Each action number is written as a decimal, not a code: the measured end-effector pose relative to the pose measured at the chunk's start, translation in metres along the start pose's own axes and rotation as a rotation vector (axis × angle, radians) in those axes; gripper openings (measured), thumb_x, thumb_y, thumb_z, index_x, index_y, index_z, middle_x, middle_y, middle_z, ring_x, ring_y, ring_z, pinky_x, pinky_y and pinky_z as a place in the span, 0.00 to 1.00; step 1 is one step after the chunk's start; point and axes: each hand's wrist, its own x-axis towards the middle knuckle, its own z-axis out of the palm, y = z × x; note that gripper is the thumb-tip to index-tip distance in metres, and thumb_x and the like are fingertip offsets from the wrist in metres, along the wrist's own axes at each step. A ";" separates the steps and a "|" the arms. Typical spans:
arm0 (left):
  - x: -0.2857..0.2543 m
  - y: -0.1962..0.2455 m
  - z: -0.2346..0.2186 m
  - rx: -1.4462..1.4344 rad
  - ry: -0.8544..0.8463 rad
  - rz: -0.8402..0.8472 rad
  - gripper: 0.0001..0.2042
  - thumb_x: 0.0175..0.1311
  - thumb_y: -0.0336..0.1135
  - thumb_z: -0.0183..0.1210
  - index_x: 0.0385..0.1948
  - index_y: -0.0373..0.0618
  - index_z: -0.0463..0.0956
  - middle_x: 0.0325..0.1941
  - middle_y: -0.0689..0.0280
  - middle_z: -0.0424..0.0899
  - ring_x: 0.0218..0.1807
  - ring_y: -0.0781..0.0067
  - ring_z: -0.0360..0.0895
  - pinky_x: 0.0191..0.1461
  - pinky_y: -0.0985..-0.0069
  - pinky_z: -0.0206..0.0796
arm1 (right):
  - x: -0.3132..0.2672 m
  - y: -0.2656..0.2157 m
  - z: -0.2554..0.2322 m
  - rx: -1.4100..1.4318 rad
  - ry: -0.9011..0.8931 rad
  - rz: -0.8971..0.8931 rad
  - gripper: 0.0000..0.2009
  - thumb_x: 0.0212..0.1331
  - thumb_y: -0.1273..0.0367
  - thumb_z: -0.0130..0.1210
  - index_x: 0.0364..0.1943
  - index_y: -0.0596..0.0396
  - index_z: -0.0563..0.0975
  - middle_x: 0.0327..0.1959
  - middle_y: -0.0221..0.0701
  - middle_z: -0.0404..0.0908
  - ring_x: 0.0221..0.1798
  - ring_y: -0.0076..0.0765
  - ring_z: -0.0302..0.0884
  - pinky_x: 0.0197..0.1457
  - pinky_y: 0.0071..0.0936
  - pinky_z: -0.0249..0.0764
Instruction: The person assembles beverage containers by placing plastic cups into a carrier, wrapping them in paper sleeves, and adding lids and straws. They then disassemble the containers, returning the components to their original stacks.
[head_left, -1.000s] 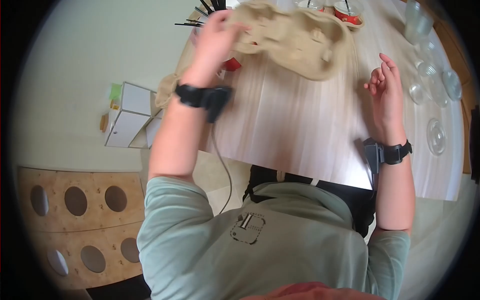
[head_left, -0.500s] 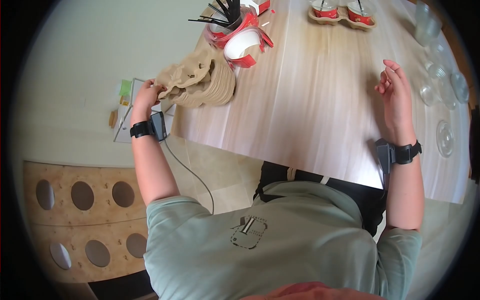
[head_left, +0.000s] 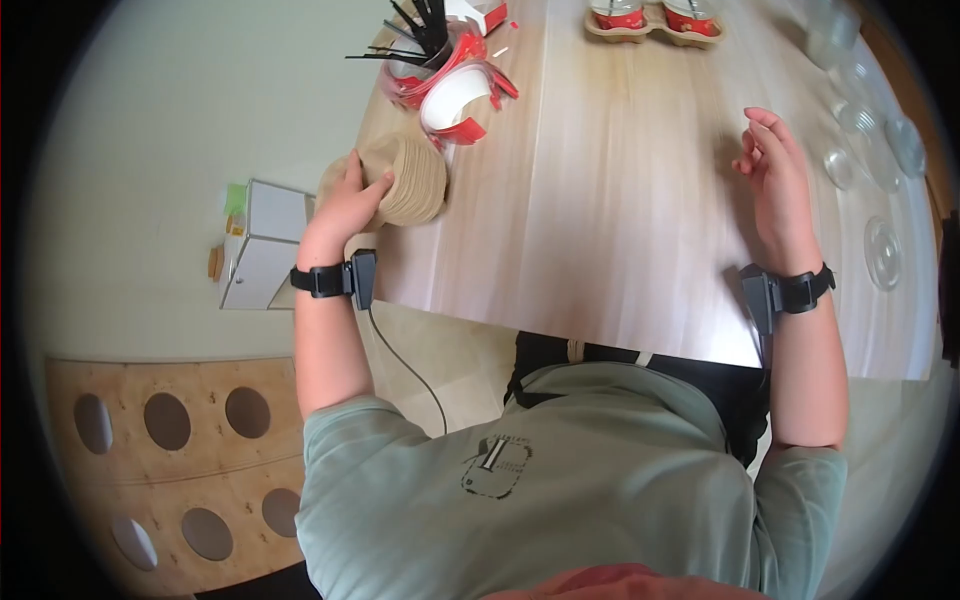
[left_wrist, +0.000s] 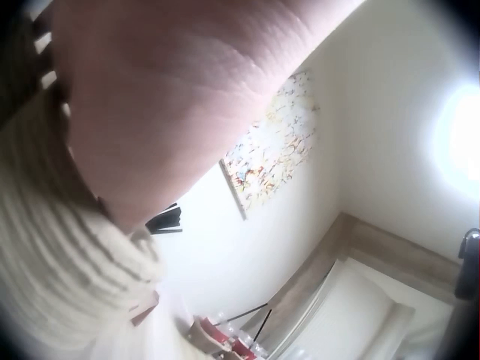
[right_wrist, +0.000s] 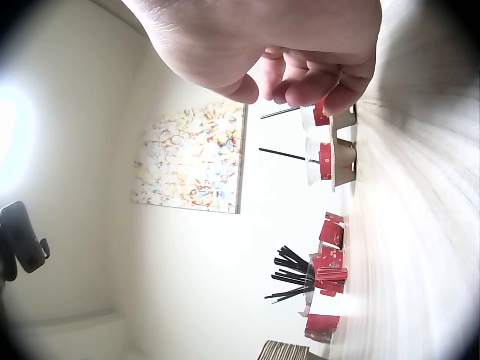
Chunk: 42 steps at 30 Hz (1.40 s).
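A stack of tan moulded-pulp cup carriers [head_left: 418, 188] stands at the table's left edge. Spread over the top of it is my left hand [head_left: 345, 208], pressing on the uppermost carrier with thumb and fingers extended. In the left wrist view the palm [left_wrist: 187, 90] lies close against the ridged layers of the stack [left_wrist: 67, 247], and the fingertips are out of sight. My right hand [head_left: 778, 185] hovers over the right side of the table, fingers loosely bent, holding nothing. The right wrist view shows its curled fingers [right_wrist: 311, 86] with no object in them.
Beyond the stack are a cut red-and-white paper cup sleeve [head_left: 455, 105] and a container of black straws [head_left: 430, 45]. A carrier [head_left: 660, 28] with two lidded red cups stands at the back. Clear plastic cups and lids [head_left: 884, 252] line the right side of the wooden table [head_left: 570, 220].
My left hand brought a carrier from over the table leftward to the stack. The tilted top carrier now sits flatter, with the hand shifted over it. My right hand has barely moved.
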 end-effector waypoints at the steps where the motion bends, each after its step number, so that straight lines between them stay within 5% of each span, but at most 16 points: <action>1: 0.004 -0.008 0.004 0.009 0.018 -0.002 0.48 0.69 0.59 0.57 0.79 0.34 0.46 0.77 0.36 0.60 0.80 0.45 0.58 0.80 0.62 0.53 | -0.002 -0.001 0.002 -0.004 0.005 0.000 0.13 0.72 0.63 0.52 0.55 0.53 0.77 0.31 0.20 0.70 0.33 0.19 0.66 0.46 0.23 0.69; 9: 0.004 -0.007 0.011 -0.084 0.091 0.005 0.44 0.70 0.55 0.57 0.78 0.35 0.48 0.78 0.37 0.56 0.80 0.42 0.57 0.79 0.61 0.55 | -0.004 -0.003 0.004 0.004 -0.022 0.021 0.13 0.72 0.63 0.52 0.53 0.52 0.77 0.31 0.20 0.70 0.32 0.18 0.65 0.45 0.23 0.68; 12: 0.002 0.015 0.013 0.048 0.451 0.006 0.39 0.70 0.49 0.59 0.75 0.33 0.56 0.77 0.40 0.60 0.78 0.43 0.60 0.78 0.59 0.55 | -0.005 -0.006 0.005 0.019 -0.021 0.025 0.12 0.72 0.64 0.52 0.53 0.52 0.77 0.31 0.20 0.70 0.31 0.18 0.65 0.45 0.22 0.68; 15: -0.027 0.105 0.021 -0.118 0.679 0.326 0.32 0.69 0.43 0.62 0.69 0.33 0.64 0.71 0.44 0.68 0.74 0.48 0.65 0.77 0.58 0.56 | -0.007 -0.008 0.005 0.031 -0.019 0.029 0.12 0.72 0.64 0.52 0.53 0.53 0.77 0.31 0.20 0.70 0.31 0.18 0.65 0.45 0.22 0.68; 20: 0.003 0.202 0.072 -0.306 0.233 0.615 0.26 0.71 0.39 0.60 0.68 0.43 0.68 0.67 0.58 0.74 0.63 0.61 0.75 0.66 0.66 0.68 | -0.004 -0.008 0.004 0.038 -0.012 0.023 0.12 0.71 0.64 0.52 0.52 0.54 0.76 0.31 0.20 0.70 0.31 0.18 0.65 0.44 0.22 0.68; 23: 0.045 0.247 0.117 -0.276 0.041 0.679 0.29 0.68 0.42 0.62 0.70 0.49 0.67 0.67 0.50 0.73 0.65 0.55 0.74 0.67 0.64 0.68 | -0.004 -0.009 0.002 0.049 -0.002 0.020 0.12 0.71 0.65 0.52 0.52 0.55 0.76 0.31 0.20 0.71 0.32 0.18 0.66 0.43 0.22 0.68; 26: 0.075 0.278 0.152 -0.101 0.016 0.665 0.35 0.64 0.47 0.63 0.74 0.53 0.64 0.72 0.40 0.64 0.70 0.44 0.69 0.72 0.59 0.65 | -0.001 -0.007 0.001 0.074 0.004 0.005 0.12 0.71 0.66 0.52 0.52 0.56 0.76 0.31 0.20 0.71 0.32 0.18 0.66 0.43 0.21 0.68; 32: 0.103 0.310 0.182 0.026 0.101 0.486 0.42 0.60 0.52 0.64 0.77 0.58 0.58 0.77 0.36 0.52 0.75 0.34 0.60 0.76 0.55 0.60 | 0.000 -0.008 0.003 0.101 0.024 0.038 0.11 0.70 0.67 0.53 0.50 0.56 0.77 0.29 0.21 0.71 0.32 0.19 0.66 0.41 0.20 0.67; 42: 0.117 0.309 0.180 0.020 0.158 0.480 0.34 0.59 0.48 0.64 0.69 0.55 0.66 0.73 0.40 0.58 0.70 0.35 0.65 0.72 0.55 0.63 | 0.000 -0.008 0.005 0.116 -0.005 0.060 0.09 0.71 0.66 0.53 0.49 0.54 0.78 0.28 0.20 0.71 0.31 0.18 0.66 0.40 0.20 0.65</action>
